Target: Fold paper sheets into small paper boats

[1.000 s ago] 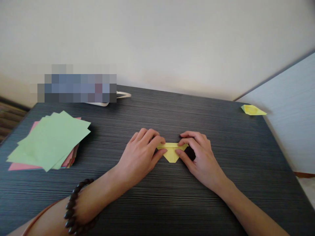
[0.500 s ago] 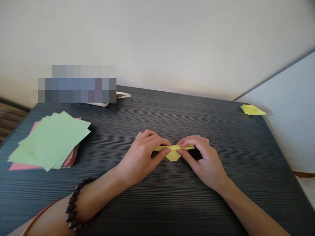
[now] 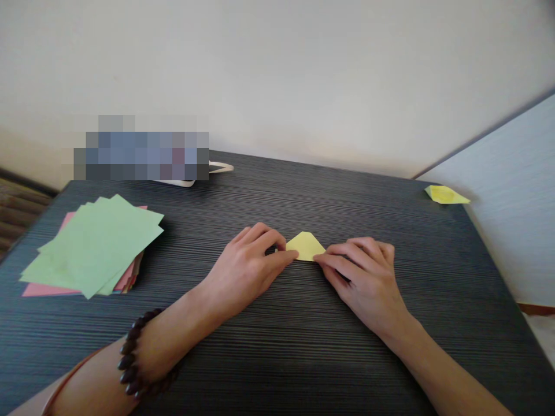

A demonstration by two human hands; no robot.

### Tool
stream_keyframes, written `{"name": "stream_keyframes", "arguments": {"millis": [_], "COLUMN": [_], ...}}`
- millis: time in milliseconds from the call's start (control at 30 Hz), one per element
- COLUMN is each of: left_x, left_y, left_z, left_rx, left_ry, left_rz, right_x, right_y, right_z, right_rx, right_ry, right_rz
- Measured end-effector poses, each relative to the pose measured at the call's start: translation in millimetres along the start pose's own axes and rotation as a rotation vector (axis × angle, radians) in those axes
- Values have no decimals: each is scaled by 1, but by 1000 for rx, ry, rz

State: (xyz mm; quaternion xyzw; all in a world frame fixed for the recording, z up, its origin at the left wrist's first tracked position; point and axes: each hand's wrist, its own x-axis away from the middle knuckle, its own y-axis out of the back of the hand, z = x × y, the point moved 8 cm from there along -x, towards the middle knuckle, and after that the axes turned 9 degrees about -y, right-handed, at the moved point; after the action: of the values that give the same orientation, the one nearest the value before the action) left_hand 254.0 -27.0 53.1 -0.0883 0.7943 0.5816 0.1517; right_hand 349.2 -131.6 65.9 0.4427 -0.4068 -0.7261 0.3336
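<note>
A small folded piece of yellow paper (image 3: 306,247) is held low over the dark table, its blunt tip pointing away from me and its straight edge towards me. My left hand (image 3: 254,260) pinches its left corner, thumb on top and the other fingers curled behind. At the right corner my right hand (image 3: 364,274) grips it between thumb and index finger. Both corners are partly hidden by my fingers.
Green and pink paper sheets (image 3: 93,245) lie fanned in a stack at the left. Another folded yellow paper piece (image 3: 447,195) sits near the table's far right corner. A blurred-out object (image 3: 147,156) stands at the back left, before the wall (image 3: 303,75).
The yellow paper has been turned over: its blunt tip pointed towards me before and now points away. My right hand has shifted slightly right, and its grip has changed.
</note>
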Motion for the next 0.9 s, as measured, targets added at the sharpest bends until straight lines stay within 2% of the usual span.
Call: {"name": "stream_keyframes", "arguments": {"millis": [267,600,767,900], "left_x": [1,2,3,3], "left_y": [-1,2,4,6], "left_z": [0,2,5,4], "left_rx": [-33,-98,-111,-86], "left_ry": [-17,3,26,9], "left_rz": [75,39,30,23], "right_x": [1,4,7,8], "right_y": [-3,-7,-8,-3], "right_z": [-8,-18,-20,-21], "right_rx": [-12,102,100,66], "right_ry": [-8,-67,-11,0], "right_rz": [60,94,109,58]}}
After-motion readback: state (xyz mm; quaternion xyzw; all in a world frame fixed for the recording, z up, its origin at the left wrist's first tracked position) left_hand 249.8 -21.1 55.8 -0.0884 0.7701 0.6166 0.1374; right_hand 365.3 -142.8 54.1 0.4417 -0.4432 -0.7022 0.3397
